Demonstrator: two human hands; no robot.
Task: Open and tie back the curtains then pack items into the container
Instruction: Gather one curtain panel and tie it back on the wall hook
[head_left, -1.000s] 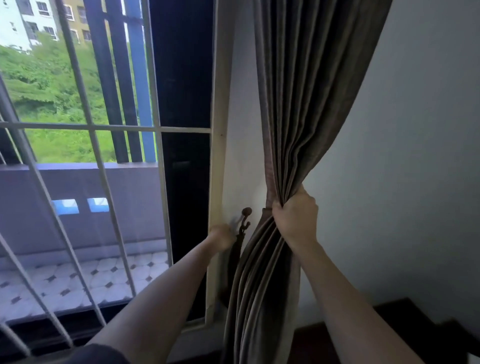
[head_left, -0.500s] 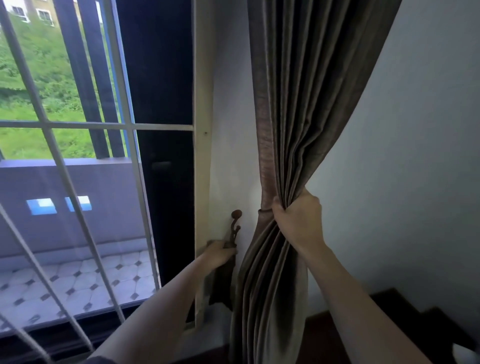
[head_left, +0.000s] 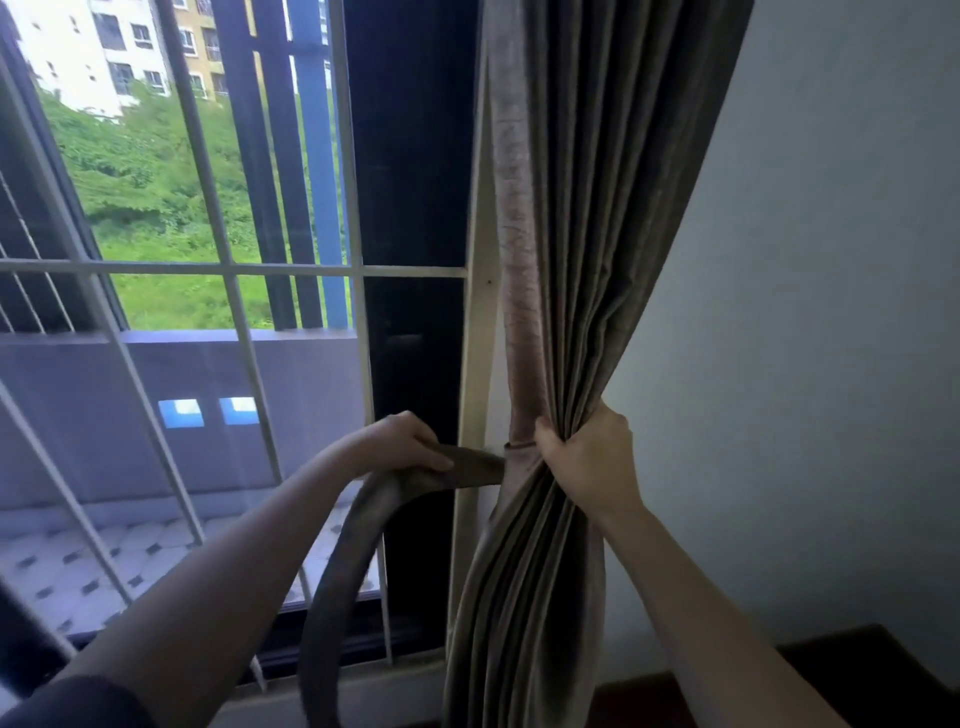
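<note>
While right hand (head_left: 587, 462) is clutching the bunched grey-brown pleated fabric curtain (head_left: 597, 234) at 3 o'clock, left hand (head_left: 400, 447) is pinching the matching fabric tieback strap (head_left: 475, 466) at 9 o'clock of it; curtain seemingly opened, tying pending, packing looking untouched, container not showing.

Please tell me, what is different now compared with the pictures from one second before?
The left hand was reaching to the wall beside the curtain. Now it grips the tieback strap and has drawn it out to the left, with its loop hanging below. The right hand still grips the gathered curtain in the same place.
</note>
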